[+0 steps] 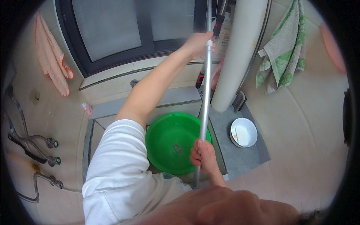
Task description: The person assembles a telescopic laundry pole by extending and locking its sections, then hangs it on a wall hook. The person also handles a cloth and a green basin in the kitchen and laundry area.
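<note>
A long silver pole (205, 97) runs from the top edge of the head view down past the right side of a green basin (163, 148). My left hand (197, 45), its arm stretched forward, is closed around the pole's upper part near a pale collar. Lower down, my right hand (205, 154) grips the same pole with fingers wrapped round it. The pole's top end lies beyond the picture. Under my hands, the round basin seems to hold water, with a greyish patch at its middle.
At right, a white bowl (243, 129) with a pale block inside stands on a grey ledge beside a thick white pipe (240, 52). A green-and-grey towel (287, 48) and an orange cloth (52, 56) hang on the walls. Hoses and valves (52, 152) line the left wall; a dark-framed window (108, 30) is ahead.
</note>
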`<state>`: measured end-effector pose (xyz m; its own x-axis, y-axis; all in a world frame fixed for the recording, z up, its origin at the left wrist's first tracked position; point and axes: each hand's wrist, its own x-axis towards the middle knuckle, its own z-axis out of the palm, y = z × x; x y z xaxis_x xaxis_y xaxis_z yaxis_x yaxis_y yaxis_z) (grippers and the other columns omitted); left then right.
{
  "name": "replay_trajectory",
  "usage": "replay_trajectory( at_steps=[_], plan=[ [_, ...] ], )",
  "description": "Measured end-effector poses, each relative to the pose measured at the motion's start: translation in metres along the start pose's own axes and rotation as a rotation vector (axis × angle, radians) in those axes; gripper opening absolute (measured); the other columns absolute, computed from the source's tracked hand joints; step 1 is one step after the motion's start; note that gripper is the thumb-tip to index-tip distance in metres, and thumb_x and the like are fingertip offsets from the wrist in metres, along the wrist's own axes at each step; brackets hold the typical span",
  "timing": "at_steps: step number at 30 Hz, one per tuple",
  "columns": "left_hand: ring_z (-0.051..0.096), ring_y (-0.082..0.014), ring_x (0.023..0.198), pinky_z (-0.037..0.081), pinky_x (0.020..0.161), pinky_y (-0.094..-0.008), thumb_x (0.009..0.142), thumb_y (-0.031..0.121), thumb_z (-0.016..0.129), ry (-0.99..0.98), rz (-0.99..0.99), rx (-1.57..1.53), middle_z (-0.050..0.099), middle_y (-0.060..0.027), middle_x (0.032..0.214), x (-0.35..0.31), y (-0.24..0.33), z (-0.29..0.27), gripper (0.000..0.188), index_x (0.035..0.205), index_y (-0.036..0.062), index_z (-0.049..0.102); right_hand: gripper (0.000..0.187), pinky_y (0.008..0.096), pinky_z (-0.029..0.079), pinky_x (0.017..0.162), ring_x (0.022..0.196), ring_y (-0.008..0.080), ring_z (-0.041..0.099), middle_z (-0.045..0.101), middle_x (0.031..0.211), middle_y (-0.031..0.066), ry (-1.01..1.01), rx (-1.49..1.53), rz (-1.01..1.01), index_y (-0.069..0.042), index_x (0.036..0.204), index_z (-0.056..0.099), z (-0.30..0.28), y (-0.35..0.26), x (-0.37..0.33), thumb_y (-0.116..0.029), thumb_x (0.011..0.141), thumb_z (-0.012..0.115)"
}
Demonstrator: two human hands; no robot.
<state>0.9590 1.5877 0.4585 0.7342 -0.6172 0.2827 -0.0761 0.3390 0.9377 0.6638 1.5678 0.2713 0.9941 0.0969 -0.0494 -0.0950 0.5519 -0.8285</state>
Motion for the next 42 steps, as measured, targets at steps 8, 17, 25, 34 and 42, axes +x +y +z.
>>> replay_trajectory(
  at_steps=[8,17,25,34,42],
  plan=[
    [0.057,-0.0153,0.064,0.049,0.058,-0.0279,0.096,0.029,0.046,0.087,0.024,0.092,0.056,-0.007,0.075,-0.048,0.026,-0.037,0.028,0.091,0.0013,0.048,0.034,0.0229,0.025,0.036,0.042,0.0077,0.031,0.033,0.055,-0.0017,-0.06,-0.071,0.054,-0.011,0.076,0.037,0.02,0.019,0.0,-0.038,0.097,0.041],
    [0.058,-0.0157,0.064,0.049,0.057,-0.0272,0.097,0.029,0.044,0.199,0.05,0.116,0.056,-0.0076,0.075,-0.102,0.064,-0.083,0.027,0.086,0.0043,0.047,0.032,0.0232,0.025,0.036,0.042,0.008,0.032,0.033,0.057,-0.0014,-0.157,-0.088,0.088,-0.011,0.077,0.037,0.05,0.029,0.006,-0.036,0.096,0.043],
    [0.06,-0.0171,0.062,0.054,0.057,-0.0285,0.096,0.03,0.045,0.266,0.045,0.128,0.058,-0.0091,0.076,-0.101,0.064,-0.089,0.031,0.09,-0.0003,0.051,0.029,0.0233,0.026,0.037,0.043,0.0081,0.034,0.034,0.058,-0.002,-0.133,-0.099,0.087,-0.01,0.079,0.039,0.052,0.025,0.008,-0.032,0.097,0.042],
    [0.058,-0.0176,0.067,0.05,0.062,-0.0313,0.098,0.028,0.04,0.199,0.08,0.071,0.055,-0.0089,0.076,-0.071,0.074,-0.079,0.028,0.09,0.0023,0.047,0.02,0.0224,0.041,0.05,0.058,0.0098,0.053,0.054,0.069,0.002,-0.008,-0.362,-0.144,-0.004,0.099,0.052,0.003,0.041,-0.015,-0.022,0.092,0.054],
    [0.061,-0.0172,0.069,0.053,0.066,-0.0317,0.099,0.031,0.037,0.109,0.211,0.082,0.06,-0.0088,0.079,-0.043,0.087,-0.039,0.031,0.093,0.0023,0.047,0.025,0.0235,0.037,0.05,0.054,0.0082,0.046,0.051,0.061,-0.0007,0.244,-0.267,0.129,-0.005,0.073,0.053,-0.091,0.12,-0.109,-0.022,0.09,0.058]
  ],
)
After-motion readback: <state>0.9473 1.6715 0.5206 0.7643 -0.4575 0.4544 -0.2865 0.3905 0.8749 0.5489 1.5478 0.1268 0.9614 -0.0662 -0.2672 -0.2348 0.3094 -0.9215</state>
